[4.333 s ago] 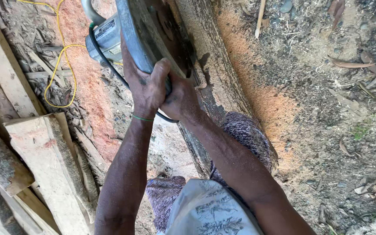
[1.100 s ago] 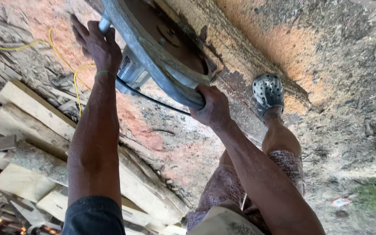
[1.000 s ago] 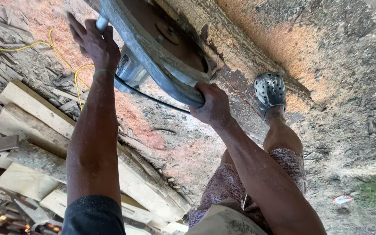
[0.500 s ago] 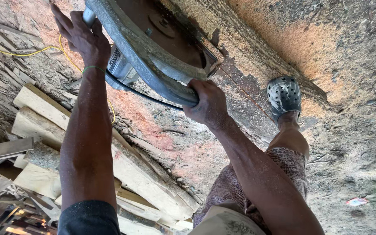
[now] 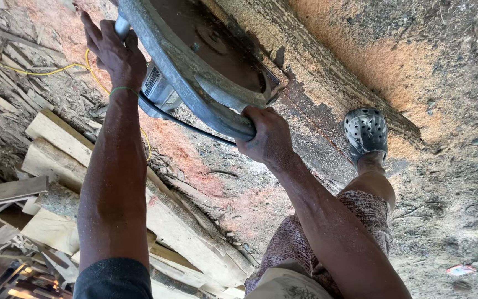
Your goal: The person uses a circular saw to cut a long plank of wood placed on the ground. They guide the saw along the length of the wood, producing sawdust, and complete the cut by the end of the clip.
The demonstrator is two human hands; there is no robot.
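Note:
A large circular saw point(image 5: 206, 61) with a grey metal guard and a rusty blade rests against a long log point(image 5: 327, 83). My left hand point(image 5: 114, 52) grips the saw's upper handle bar. My right hand point(image 5: 266, 135) is closed around the guard's lower rim handle. A black cable point(image 5: 183, 119) runs under the saw's motor housing point(image 5: 159, 91). My right foot in a grey perforated clog point(image 5: 365, 132) stands on the log, with my patterned shorts below it.
Sawn planks and offcuts point(image 5: 56, 155) lie piled at the left. A yellow cord point(image 5: 56, 69) trails over the sawdust-covered ground point(image 5: 206, 182). Bare dirt with twigs point(image 5: 460, 182) spreads to the right of the log.
The view has shifted, so the saw and both hands sit higher in frame. My left hand has moved off beside my right onto the upper handle. My foot now shows on the log.

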